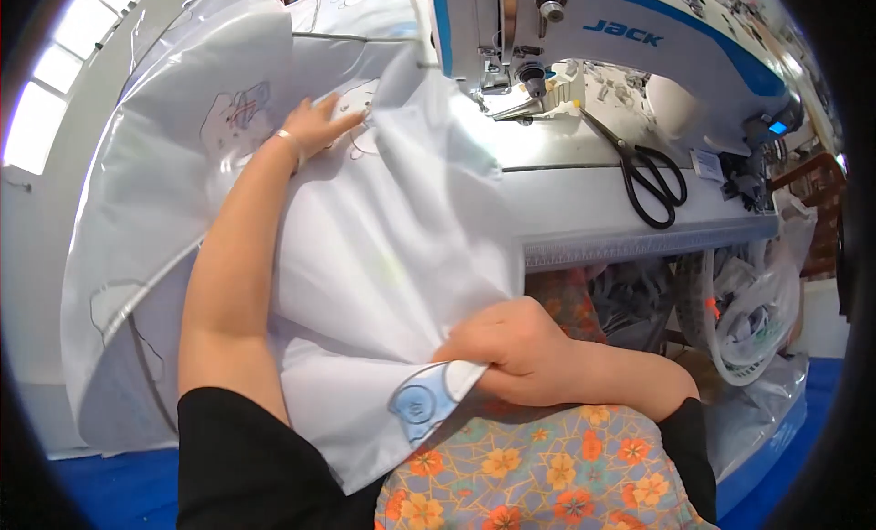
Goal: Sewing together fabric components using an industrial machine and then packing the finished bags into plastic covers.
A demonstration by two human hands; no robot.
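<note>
A large sheet of smooth white fabric (338, 238) with printed drawings drapes over the table edge and down toward my lap. My left hand (318, 130) lies on it with fingers spread, beside a printed figure, left of the sewing machine. Close to my lap, my right hand (511, 352) is closed around a bunched part of the fabric, drawing folds toward it. Below that hand a corner hangs turned over, showing a blue print. The white and blue sewing machine (620, 37) stands at the upper right, its needle area beyond the fabric.
Black-handled scissors (652, 179) lie on the machine table (584, 197), handles toward me. Grey scraps (748, 183) sit at the table's right end. Beneath hang a white plastic basket (748, 348) and clear plastic bags. A floral apron (538, 466) covers my lap.
</note>
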